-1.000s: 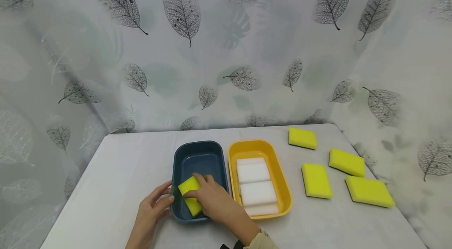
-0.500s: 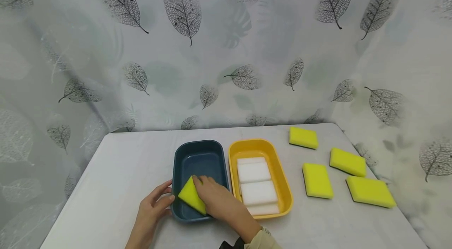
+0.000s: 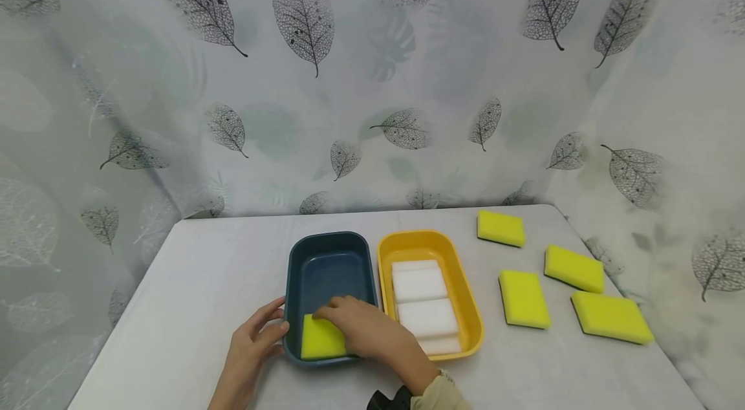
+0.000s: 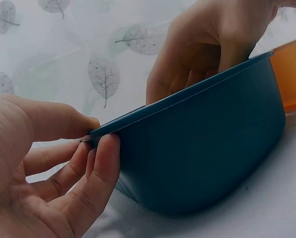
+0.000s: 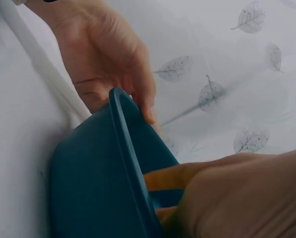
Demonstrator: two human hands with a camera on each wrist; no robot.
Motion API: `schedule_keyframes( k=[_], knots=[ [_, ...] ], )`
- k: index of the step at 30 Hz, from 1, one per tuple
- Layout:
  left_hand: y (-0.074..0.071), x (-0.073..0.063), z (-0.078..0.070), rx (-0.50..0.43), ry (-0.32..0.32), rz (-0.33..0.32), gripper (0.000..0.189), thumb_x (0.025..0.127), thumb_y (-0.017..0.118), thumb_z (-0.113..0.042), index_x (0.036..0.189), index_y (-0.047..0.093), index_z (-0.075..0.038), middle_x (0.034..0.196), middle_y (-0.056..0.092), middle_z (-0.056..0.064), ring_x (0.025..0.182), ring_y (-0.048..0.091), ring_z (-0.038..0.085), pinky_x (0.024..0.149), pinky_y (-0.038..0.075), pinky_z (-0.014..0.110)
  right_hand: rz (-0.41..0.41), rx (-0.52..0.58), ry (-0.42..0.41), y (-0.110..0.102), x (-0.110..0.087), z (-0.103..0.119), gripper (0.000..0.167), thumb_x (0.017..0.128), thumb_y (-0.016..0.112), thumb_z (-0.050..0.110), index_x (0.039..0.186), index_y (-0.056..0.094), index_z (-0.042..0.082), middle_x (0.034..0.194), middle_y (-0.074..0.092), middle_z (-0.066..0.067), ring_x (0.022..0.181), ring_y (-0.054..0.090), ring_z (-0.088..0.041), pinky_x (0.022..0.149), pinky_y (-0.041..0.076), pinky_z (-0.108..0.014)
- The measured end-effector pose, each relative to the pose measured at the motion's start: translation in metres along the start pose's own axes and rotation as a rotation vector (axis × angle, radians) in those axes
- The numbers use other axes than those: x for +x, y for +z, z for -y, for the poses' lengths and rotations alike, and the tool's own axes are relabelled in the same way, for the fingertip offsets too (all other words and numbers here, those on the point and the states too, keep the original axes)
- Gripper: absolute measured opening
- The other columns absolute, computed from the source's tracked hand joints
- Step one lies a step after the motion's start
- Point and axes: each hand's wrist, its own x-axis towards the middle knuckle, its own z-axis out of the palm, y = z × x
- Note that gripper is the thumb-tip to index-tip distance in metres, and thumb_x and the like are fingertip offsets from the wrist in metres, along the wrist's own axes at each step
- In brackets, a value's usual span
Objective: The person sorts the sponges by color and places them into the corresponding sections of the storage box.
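Observation:
At the near end of the dark blue plastic tub (image 3: 332, 274) a yellow sponge (image 3: 321, 337) lies roughly level, its right side hidden by my right hand (image 3: 372, 331). That hand reaches over the tub's right wall, fingers bent down, and grips the sponge at its upper right edge. My left hand (image 3: 250, 344) holds the tub's left rim. In the left wrist view the left thumb (image 4: 63, 121) lies on top of the rim and the fingers sit below it, against the outer wall. The right fingertips are hidden inside the tub in both wrist views.
A yellow tub (image 3: 476, 326) holding several white sponges (image 3: 420, 284) stands close against the blue tub's right side. Several yellow sponges with dark undersides, such as a near one (image 3: 524, 299), lie on the white table (image 3: 227, 261) at the right. A leaf-patterned curtain (image 3: 372, 74) hangs behind.
The sponge has turned from a slanted position to lie square at the tub's near end. My right hand has turned and shifted slightly right with it. My left hand stays on the rim.

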Motion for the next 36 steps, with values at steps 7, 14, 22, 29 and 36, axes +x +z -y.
schedule_keyframes(
  k=[7,14,22,29,36],
  knots=[
    [0.002,-0.001,-0.001,0.001,-0.005,-0.005,0.056,0.097,0.073,-0.025,0.15,0.056,-0.017,0.133,0.055,0.009,0.1,0.065,0.017,0.075,0.059,0.03,-0.023,0.034,-0.041,0.005,-0.002,-0.003,0.039,0.101,0.066,0.018,0.14,0.065,0.027,0.128,0.069,0.006,0.106,0.062,-0.007,0.096,0.053,-0.028],
    [0.001,-0.001,-0.002,0.004,0.004,-0.001,0.057,0.098,0.072,-0.026,0.151,0.055,-0.016,0.135,0.054,0.012,0.099,0.064,0.016,0.075,0.058,0.029,-0.059,0.002,-0.013,0.014,-0.002,-0.004,0.042,0.101,0.07,0.024,0.142,0.06,0.024,0.135,0.067,0.007,0.117,0.063,-0.01,0.103,0.053,-0.032],
    [0.0,-0.002,-0.001,0.003,-0.007,-0.007,0.057,0.098,0.072,-0.025,0.152,0.054,-0.017,0.134,0.055,0.009,0.1,0.064,0.016,0.075,0.057,0.029,-0.076,-0.03,-0.013,0.016,-0.001,-0.003,0.041,0.101,0.07,0.026,0.14,0.062,0.021,0.134,0.067,0.005,0.117,0.063,-0.011,0.102,0.053,-0.033],
    [0.0,-0.001,-0.001,-0.002,0.01,0.01,0.058,0.098,0.072,-0.026,0.152,0.054,-0.017,0.135,0.053,0.01,0.099,0.064,0.016,0.075,0.058,0.03,-0.156,-0.023,-0.075,0.012,-0.005,-0.009,0.038,0.101,0.069,0.025,0.139,0.064,0.02,0.136,0.067,0.004,0.121,0.063,-0.014,0.104,0.053,-0.033],
    [0.0,-0.002,-0.001,-0.001,0.01,0.006,0.057,0.098,0.072,-0.025,0.152,0.054,-0.017,0.134,0.054,0.009,0.098,0.064,0.015,0.075,0.058,0.029,-0.203,0.128,-0.135,-0.002,-0.023,-0.017,0.038,0.103,0.067,0.026,0.141,0.063,0.022,0.139,0.066,0.009,0.127,0.062,-0.012,0.107,0.052,-0.032]
  ],
)
